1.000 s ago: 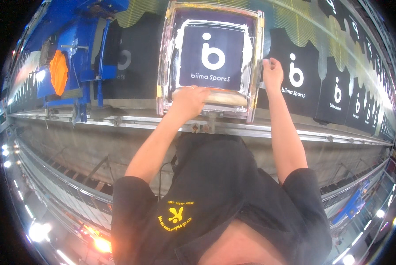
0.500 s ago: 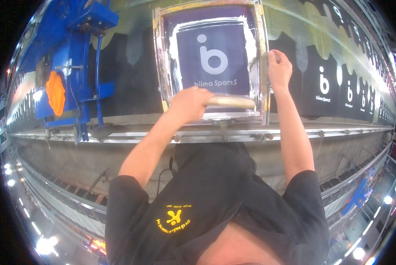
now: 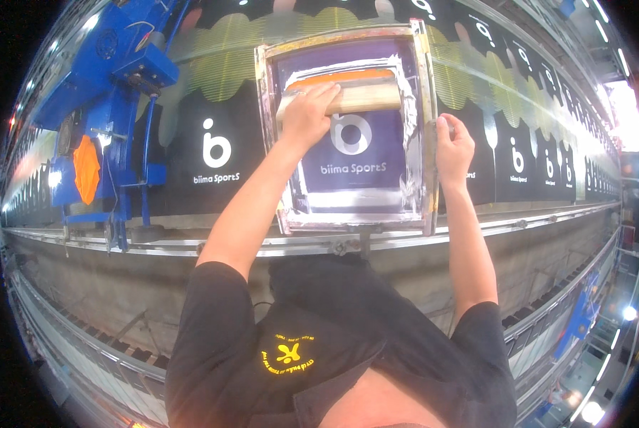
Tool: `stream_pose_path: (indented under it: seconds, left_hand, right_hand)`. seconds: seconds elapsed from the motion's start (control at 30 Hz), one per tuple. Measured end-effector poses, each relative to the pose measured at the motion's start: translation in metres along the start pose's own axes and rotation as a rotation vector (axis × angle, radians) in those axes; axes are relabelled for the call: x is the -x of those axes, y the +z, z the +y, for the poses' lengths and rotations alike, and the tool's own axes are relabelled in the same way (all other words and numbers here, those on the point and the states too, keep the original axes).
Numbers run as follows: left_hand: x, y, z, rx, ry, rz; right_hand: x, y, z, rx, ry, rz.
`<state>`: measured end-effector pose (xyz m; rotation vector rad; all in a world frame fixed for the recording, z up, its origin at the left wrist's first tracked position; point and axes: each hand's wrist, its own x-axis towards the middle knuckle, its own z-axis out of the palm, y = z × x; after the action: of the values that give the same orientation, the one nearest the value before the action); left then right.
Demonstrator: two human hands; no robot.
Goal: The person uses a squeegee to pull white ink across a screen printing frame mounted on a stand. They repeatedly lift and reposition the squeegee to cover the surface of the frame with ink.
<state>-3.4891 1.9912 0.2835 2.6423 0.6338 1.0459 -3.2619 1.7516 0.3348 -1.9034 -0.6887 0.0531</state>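
My left hand (image 3: 309, 114) is closed around the wooden handle of a squeegee (image 3: 369, 98), which lies across the far part of a printing screen. An orange strip shows along the squeegee's far side. The screen frame (image 3: 425, 78) holds a purple mesh (image 3: 319, 160) with a pale round emblem and lettering, partly covered by the squeegee. White ink (image 3: 409, 128) edges the mesh, and a pale band runs across its near end. At the frame's right side, my right hand (image 3: 455, 146) has its fingers curled against the edge; what lies inside them is partly hidden.
Black panels with white prints (image 3: 216, 146) lie along the long table on both sides of the frame. A blue machine (image 3: 102, 93) carrying an orange cloth-like piece (image 3: 85, 170) stands to the left. A metal rail (image 3: 291, 246) runs along the table's near edge.
My left hand has moved the squeegee from the screen's near end to its far part. A white print now shows left of the frame, where a plain black panel showed before.
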Motion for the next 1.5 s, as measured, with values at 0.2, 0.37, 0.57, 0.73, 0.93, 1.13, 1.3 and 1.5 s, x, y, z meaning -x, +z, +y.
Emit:
stream_pose_path:
  seconds: [0.2, 0.37, 0.57, 0.73, 0.93, 1.13, 1.3, 1.5]
  left_hand:
    - [-0.091, -0.07, 0.005, 0.112, -0.263, -0.497]
    - [-0.058, -0.076, 0.018, 0.106, -0.273, -0.342]
    - [0.137, -0.062, 0.096, 0.048, -0.051, -0.149]
    - [0.183, -0.104, 0.154, -0.066, -0.01, -0.105]
    - [0.124, -0.155, 0.153, 0.142, -0.1, -0.105]
    - [0.123, -0.132, 0.104, 0.225, -0.628, 0.165]
    - [0.1, -0.134, 0.11, 1.167, -1.037, -0.145]
    - [0.046, -0.254, 0.132, 1.51, -0.773, -0.353]
  right_hand:
    - [0.014, -0.007, -0.007, -0.002, 0.026, -0.006]
    - [0.013, -0.013, -0.026, -0.047, 0.074, -0.023]
    - [0.018, -0.006, -0.045, -0.184, 0.075, -0.034]
    - [0.015, 0.004, -0.047, -0.193, 0.052, -0.035]
    - [0.005, -0.033, -0.057, -0.109, -0.105, 0.027]
    - [0.057, -0.139, -0.113, -0.004, 0.027, 0.208]
    - [0.133, -0.198, -0.143, -0.048, 0.129, 0.372]
    - [0.183, -0.3, -0.202, 0.559, -0.261, 0.559]
